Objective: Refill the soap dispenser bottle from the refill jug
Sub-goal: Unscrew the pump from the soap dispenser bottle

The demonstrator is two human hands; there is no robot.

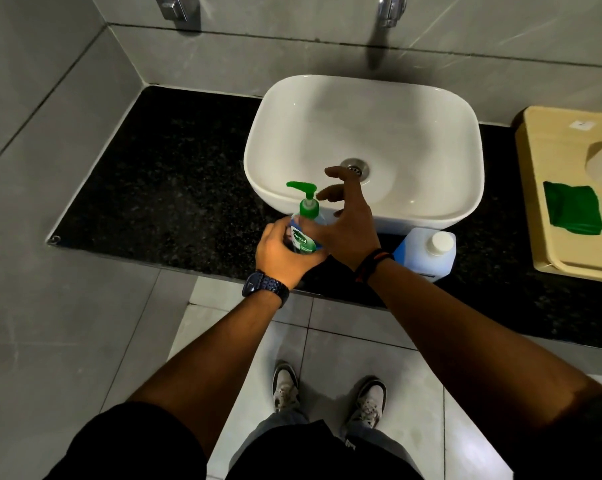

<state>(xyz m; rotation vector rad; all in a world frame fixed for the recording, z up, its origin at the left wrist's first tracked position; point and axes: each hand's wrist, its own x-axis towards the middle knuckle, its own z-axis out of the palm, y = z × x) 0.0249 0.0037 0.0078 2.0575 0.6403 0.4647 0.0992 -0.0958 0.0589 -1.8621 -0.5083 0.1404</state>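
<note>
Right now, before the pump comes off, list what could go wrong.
1. The refill jug stands near the counter's front edge, close by the right hand; a swing of that arm could knock it off.
2. The left hand holds the soap dispenser bottle over the counter, not the basin, so drips from the pump may land on stone.
3. The green cloth lies far off on the tray.
</note>
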